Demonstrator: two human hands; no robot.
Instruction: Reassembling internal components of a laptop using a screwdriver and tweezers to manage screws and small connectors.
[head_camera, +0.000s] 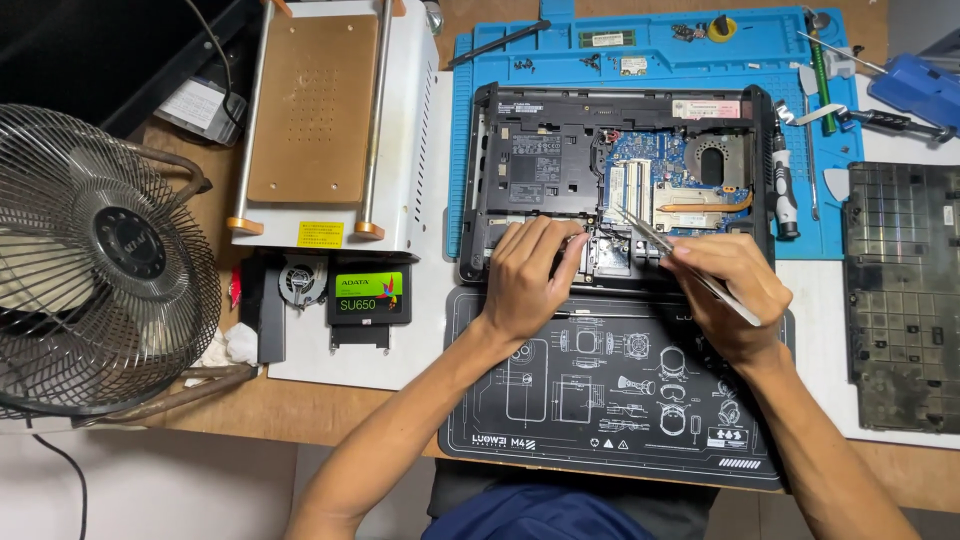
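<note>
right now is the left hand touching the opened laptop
Touching: the head view shows the left hand with fingers resting flat on the opened laptop at its front edge.

Well left of the left hand (528, 280): small black drive box (369, 294) with green label. Above that, yellow rectangular sticker (320, 235) on white machine. Inside opened laptop, beyond the fingers: grey label (531, 158), pale pink strip label (706, 109).
</note>
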